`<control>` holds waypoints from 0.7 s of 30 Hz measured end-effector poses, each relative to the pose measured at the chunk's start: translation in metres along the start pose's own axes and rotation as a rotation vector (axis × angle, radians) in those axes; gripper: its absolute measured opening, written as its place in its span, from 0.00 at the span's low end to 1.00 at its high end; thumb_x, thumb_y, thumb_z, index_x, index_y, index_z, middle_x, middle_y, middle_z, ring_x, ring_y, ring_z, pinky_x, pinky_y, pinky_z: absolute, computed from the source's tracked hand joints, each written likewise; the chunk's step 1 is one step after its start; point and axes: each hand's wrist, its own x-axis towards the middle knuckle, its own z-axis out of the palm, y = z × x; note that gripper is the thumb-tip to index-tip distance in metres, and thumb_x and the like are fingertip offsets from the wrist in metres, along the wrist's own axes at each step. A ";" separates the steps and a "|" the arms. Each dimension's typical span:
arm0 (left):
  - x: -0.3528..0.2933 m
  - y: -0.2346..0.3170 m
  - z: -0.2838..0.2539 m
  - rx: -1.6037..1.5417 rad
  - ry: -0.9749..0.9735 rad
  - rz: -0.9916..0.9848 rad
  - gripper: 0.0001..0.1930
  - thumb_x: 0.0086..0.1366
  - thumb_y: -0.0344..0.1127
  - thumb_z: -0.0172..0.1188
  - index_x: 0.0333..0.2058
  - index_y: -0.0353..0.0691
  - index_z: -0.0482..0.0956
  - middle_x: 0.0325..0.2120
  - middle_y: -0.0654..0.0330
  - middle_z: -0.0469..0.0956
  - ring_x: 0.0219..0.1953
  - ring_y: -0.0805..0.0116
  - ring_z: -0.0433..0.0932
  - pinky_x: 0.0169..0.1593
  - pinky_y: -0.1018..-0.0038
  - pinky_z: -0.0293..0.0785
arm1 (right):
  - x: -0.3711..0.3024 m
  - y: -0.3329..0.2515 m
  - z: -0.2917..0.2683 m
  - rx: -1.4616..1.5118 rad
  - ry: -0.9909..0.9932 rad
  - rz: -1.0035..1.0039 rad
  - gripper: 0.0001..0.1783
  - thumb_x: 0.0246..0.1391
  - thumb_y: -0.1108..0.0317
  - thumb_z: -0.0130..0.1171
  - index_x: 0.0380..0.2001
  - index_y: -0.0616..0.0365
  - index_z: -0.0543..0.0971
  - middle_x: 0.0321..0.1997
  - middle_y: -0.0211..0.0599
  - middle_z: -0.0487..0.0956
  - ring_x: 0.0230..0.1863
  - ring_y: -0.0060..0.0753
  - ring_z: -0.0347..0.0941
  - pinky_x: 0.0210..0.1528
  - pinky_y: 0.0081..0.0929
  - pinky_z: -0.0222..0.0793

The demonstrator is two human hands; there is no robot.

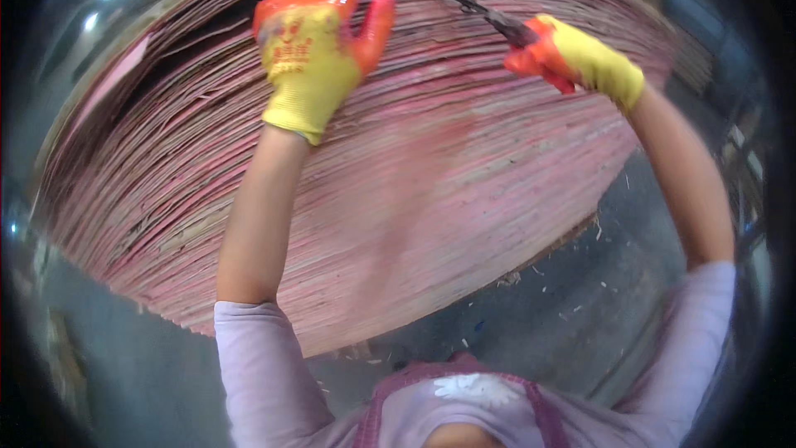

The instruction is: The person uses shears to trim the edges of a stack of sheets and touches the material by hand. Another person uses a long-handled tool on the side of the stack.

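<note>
A tall stack of thin pinkish-brown sheets, which look like wood veneer (448, 199), fills the middle of the view with its layered edges facing me. My left hand (311, 54), in a yellow glove with orange-coated fingers, lies against the upper layers. Its thumb is spread away from the fingers, whose tips are partly hidden at the sheet edges. In a matching glove, my right hand (564, 58) is closed around the handle of a long, thin, dark tool (464, 3). The tool points up and left, and its far end reaches the upper layers close to my left hand.
Below the stack, pale scraps lie on the grey floor (539, 315). One pink sheet edge (116, 79) sticks out at the upper left, beside a dark gap between layers. More stacked sheets (692, 62) stand at the far right.
</note>
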 end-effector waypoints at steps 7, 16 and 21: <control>0.000 0.036 -0.024 -0.489 0.182 -0.049 0.12 0.60 0.42 0.71 0.35 0.40 0.85 0.31 0.58 0.84 0.37 0.60 0.81 0.46 0.64 0.75 | -0.023 -0.018 -0.021 0.189 -0.198 0.067 0.23 0.63 0.48 0.60 0.32 0.61 0.79 0.17 0.23 0.62 0.15 0.21 0.57 0.18 0.29 0.55; -0.001 0.141 0.048 -2.102 -0.405 -1.096 0.31 0.71 0.63 0.56 0.44 0.33 0.82 0.33 0.51 0.85 0.36 0.57 0.83 0.40 0.63 0.79 | -0.015 0.005 -0.001 0.146 -0.128 0.023 0.21 0.61 0.52 0.59 0.23 0.59 0.76 0.15 0.28 0.65 0.15 0.24 0.61 0.19 0.29 0.58; 0.002 0.159 0.072 -1.803 -0.083 -1.181 0.20 0.70 0.49 0.63 0.42 0.33 0.81 0.37 0.52 0.84 0.36 0.59 0.84 0.41 0.65 0.82 | -0.003 0.005 0.028 0.093 -0.117 -0.242 0.16 0.54 0.59 0.57 0.20 0.59 0.75 0.13 0.33 0.68 0.13 0.28 0.65 0.18 0.30 0.59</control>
